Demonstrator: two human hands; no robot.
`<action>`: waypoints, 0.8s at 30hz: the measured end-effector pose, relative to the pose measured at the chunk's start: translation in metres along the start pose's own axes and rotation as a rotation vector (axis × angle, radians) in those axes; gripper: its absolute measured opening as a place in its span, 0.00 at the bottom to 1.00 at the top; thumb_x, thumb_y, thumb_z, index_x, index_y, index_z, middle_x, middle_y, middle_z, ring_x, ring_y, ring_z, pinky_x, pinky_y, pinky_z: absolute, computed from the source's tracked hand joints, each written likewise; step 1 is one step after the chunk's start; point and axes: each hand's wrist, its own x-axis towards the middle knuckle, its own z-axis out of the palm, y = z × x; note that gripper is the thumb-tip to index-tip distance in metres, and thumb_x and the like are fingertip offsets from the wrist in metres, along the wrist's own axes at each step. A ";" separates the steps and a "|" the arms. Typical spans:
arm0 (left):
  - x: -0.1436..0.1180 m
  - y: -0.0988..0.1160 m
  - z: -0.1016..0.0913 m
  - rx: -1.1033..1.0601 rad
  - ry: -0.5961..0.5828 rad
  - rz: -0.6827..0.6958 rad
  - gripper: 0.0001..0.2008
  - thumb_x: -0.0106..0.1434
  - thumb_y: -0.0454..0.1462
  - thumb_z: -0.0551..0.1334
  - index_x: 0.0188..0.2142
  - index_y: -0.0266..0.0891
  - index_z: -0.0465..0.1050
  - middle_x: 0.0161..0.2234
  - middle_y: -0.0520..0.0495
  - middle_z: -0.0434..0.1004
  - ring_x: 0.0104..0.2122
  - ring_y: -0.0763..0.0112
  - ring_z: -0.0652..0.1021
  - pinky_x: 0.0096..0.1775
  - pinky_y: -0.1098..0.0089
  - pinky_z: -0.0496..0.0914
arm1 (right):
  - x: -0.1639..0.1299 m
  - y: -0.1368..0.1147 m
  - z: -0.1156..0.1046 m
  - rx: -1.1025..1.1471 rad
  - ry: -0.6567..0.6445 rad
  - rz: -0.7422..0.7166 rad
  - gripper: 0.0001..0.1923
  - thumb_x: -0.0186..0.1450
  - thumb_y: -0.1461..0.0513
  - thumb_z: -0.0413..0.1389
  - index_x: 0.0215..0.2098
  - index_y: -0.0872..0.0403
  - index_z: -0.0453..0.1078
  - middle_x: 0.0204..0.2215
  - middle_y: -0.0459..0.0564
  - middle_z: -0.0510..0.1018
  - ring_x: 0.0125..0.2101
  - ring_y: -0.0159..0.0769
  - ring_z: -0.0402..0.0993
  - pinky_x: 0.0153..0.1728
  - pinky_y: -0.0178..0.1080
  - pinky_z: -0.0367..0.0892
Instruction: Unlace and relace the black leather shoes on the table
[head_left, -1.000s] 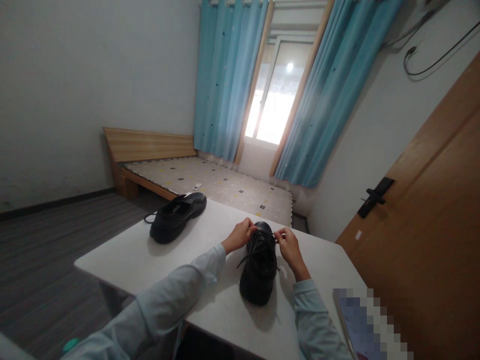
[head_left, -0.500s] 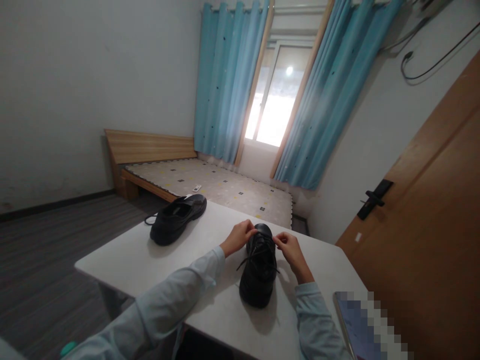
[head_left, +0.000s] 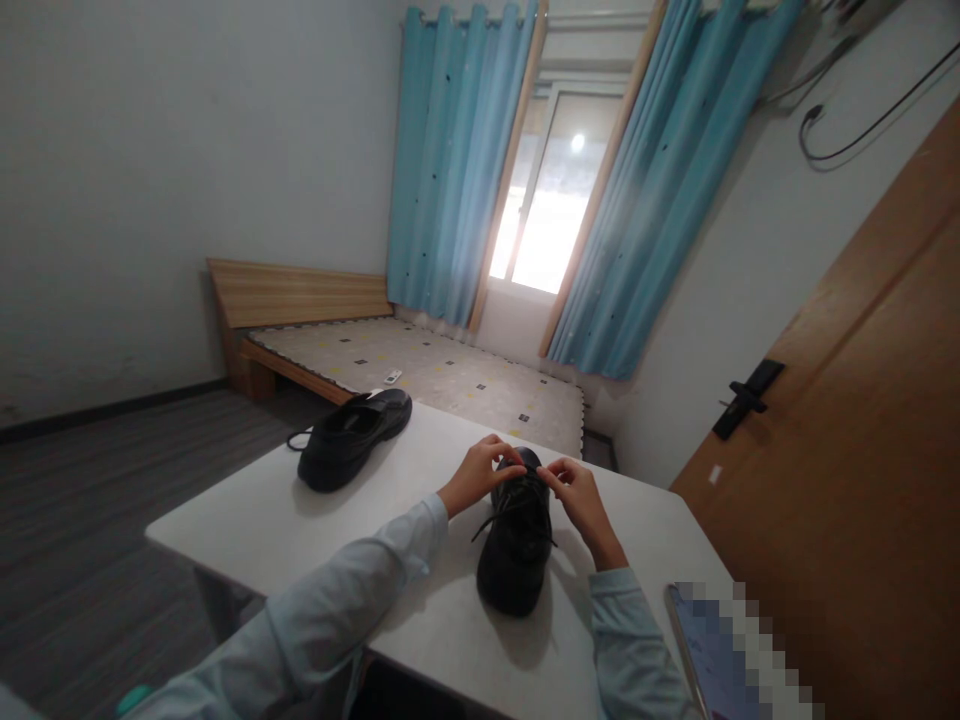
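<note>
My left hand [head_left: 477, 474] and right hand [head_left: 576, 490] pinch laces [head_left: 517, 498] over black shoe [head_left: 516, 540], desk [head_left: 247, 520] near edge; keep both ends evenly taut.

A second black shoe [head_left: 352, 438] lies on the white counter [head_left: 247, 520], well left of the fingers; beyond them a bed [head_left: 420, 370], blue curtains [head_left: 457, 160], right a wooden door [head_left: 862, 450].

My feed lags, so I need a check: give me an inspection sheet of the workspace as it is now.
Surface: white table, matte.
Job's things: near black shoe, toe pointing away; black laces loose over it.
Clutter: second black shoe at far left; blurred flat item at right edge.
Hands: left hand and right hand pinch laces near the toe end.
Cables: wall cable upper right.
Surroundings: bed, blue curtains, window, wooden door.
</note>
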 end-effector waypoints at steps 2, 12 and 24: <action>0.000 0.000 0.000 0.009 -0.011 -0.008 0.09 0.55 0.43 0.65 0.30 0.40 0.76 0.32 0.49 0.71 0.33 0.70 0.71 0.37 0.71 0.66 | -0.001 0.000 0.001 0.008 -0.016 0.012 0.20 0.51 0.47 0.60 0.22 0.55 0.69 0.19 0.46 0.72 0.19 0.32 0.64 0.20 0.34 0.59; 0.000 0.004 0.002 0.035 -0.034 -0.020 0.08 0.58 0.41 0.62 0.28 0.38 0.71 0.29 0.49 0.72 0.32 0.69 0.70 0.38 0.69 0.64 | -0.003 -0.002 0.009 0.029 -0.055 -0.005 0.18 0.53 0.48 0.58 0.21 0.54 0.67 0.15 0.44 0.68 0.18 0.32 0.63 0.18 0.33 0.57; -0.002 0.004 -0.001 -0.012 -0.048 -0.132 0.08 0.61 0.40 0.56 0.29 0.38 0.67 0.28 0.50 0.73 0.29 0.71 0.71 0.32 0.72 0.64 | -0.004 -0.011 0.004 0.219 -0.020 0.078 0.23 0.49 0.44 0.59 0.19 0.54 0.64 0.17 0.46 0.72 0.14 0.28 0.59 0.15 0.32 0.54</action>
